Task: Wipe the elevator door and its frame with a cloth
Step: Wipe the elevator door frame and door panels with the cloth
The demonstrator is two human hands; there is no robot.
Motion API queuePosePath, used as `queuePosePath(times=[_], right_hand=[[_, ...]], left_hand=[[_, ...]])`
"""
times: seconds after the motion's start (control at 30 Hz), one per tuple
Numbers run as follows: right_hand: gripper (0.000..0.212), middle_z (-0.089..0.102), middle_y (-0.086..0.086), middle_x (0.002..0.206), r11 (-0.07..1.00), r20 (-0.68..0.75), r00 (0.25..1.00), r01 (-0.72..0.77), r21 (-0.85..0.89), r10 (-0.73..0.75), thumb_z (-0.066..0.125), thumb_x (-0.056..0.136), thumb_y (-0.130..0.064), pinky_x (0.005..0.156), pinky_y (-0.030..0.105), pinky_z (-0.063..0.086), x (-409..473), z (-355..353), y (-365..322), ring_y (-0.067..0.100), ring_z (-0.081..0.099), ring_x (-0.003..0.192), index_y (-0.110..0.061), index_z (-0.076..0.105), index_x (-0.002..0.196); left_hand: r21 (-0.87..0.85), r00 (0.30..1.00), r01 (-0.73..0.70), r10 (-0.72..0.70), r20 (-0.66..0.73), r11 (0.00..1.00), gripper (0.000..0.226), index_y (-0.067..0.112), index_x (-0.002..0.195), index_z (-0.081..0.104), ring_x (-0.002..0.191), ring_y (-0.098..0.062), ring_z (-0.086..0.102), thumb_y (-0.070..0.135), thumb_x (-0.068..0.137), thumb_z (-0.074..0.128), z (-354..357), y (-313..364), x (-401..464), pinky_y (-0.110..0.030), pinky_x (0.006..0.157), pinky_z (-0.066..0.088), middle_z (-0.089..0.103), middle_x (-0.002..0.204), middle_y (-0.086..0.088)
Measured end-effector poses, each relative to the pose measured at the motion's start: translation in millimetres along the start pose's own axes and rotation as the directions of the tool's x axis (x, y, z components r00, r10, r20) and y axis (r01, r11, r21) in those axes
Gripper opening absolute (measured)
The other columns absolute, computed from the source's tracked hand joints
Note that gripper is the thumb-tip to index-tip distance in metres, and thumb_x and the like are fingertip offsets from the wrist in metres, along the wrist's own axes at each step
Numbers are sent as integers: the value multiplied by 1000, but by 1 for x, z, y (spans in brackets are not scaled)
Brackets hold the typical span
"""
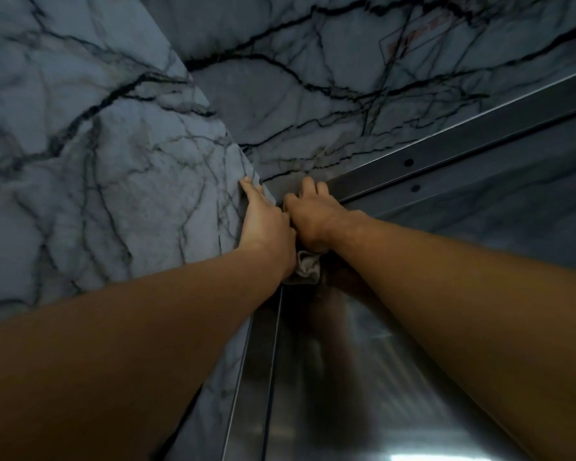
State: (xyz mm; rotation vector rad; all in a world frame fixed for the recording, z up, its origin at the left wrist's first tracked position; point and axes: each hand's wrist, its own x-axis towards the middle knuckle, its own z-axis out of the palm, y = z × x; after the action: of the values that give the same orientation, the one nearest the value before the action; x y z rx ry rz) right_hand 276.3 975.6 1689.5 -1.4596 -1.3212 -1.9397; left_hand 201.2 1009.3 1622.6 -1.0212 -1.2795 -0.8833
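Head view: cloth [308,269] mostly hidden.

Most of the cloth [308,267] is hidden from you: only a pale crumpled fold shows below your right hand [313,217], beside your left wrist, and the rest lies under that palm and its curled fingers. You cannot tell how those fingers grip it, nor where the thumb sits. The fingertips of your left hand [266,221] reach the corner of the marble wall [113,161], but all except the forefinger are hidden behind the hand's back. Both forearms are cut off by the lower edge. The elevator door [330,377] below your fingers is smeared with reflections and cut off at the bottom. Above your fingers, faint reddish lettering [419,31] is too blurred to read.
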Motion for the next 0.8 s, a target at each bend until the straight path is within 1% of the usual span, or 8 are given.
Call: queuePosePath(times=[0.1, 0.23, 0.33, 0.43, 0.53, 0.63, 0.73, 0.8], right_hand=[[37, 26, 18, 137, 1000, -162, 987, -2, -30, -3, 59, 88, -23, 93, 43, 40, 1, -1, -11, 36, 30, 120, -11, 50, 121], [31, 44, 13, 127, 997, -385, 920, -65, 41, 76, 52, 92, -12, 79, 36, 46, 2, 5, -15, 29, 45, 113, -8, 46, 123], [22, 48, 12, 119, 994, -463, 880, -103, 28, 105, 46, 94, -13, 68, 34, 46, 3, 15, -18, 28, 50, 106, -9, 47, 116], [18, 48, 13, 115, 993, -477, 872, -113, 25, 111, 47, 95, -17, 63, 34, 43, 3, 18, -22, 29, 51, 103, -9, 51, 111], [18, 54, 13, 111, 998, -488, 871, -56, 27, 62, 50, 93, -17, 70, 34, 42, 0, 21, -16, 28, 52, 103, -10, 55, 109], [19, 58, 10, 110, 1000, -481, 876, 17, -15, -22, 51, 90, -20, 81, 34, 41, -3, 22, -9, 27, 51, 103, -12, 57, 106], [29, 56, 8, 111, 998, -427, 902, 63, -13, -63, 48, 87, -33, 87, 37, 39, -6, 22, -4, 26, 48, 103, -15, 61, 106], [42, 54, 7, 118, 994, -362, 927, 108, 23, -92, 41, 86, -38, 93, 38, 39, -10, 24, -1, 25, 45, 107, -17, 60, 117]], left_hand=[[2, 999, 26, -26, -26, 1000, 77, 17, 154, 33, 147, -53, 14, 67, 97, 22, 2, -1, -1, -76, 112, 8, 30, 160, -19], [-41, 996, 7, -10, -85, 999, 66, 20, 151, 39, 147, -52, 16, 56, 101, 16, 3, -2, -4, -76, 110, 7, 33, 159, -15], [-19, 997, 14, -16, -78, 1000, 65, 14, 150, 41, 146, -54, 15, 50, 102, 16, 3, -2, -5, -76, 110, 7, 35, 157, -19], [14, 997, 39, -38, -70, 999, 68, 9, 152, 35, 147, -55, 11, 51, 101, 17, 6, 1, -4, -76, 111, 8, 30, 158, -25], [39, 990, 135, -132, -52, 990, 78, 0, 156, 20, 146, -59, 4, 56, 101, 13, 11, 8, -3, -73, 114, 4, 12, 159, -37], [0, 979, 200, -200, -27, 980, 89, -7, 154, 3, 146, -59, -6, 62, 99, 9, 16, 13, -4, -71, 115, -4, -4, 159, -39], [-31, 982, 189, -189, -12, 982, 90, -7, 154, -2, 145, -58, -13, 63, 98, 8, 18, 13, -5, -71, 114, -10, -9, 159, -37], [-31, 984, 178, -178, -9, 984, 88, -5, 155, -3, 144, -59, -13, 61, 98, 10, 18, 13, -5, -72, 113, -11, -9, 159, -38]])
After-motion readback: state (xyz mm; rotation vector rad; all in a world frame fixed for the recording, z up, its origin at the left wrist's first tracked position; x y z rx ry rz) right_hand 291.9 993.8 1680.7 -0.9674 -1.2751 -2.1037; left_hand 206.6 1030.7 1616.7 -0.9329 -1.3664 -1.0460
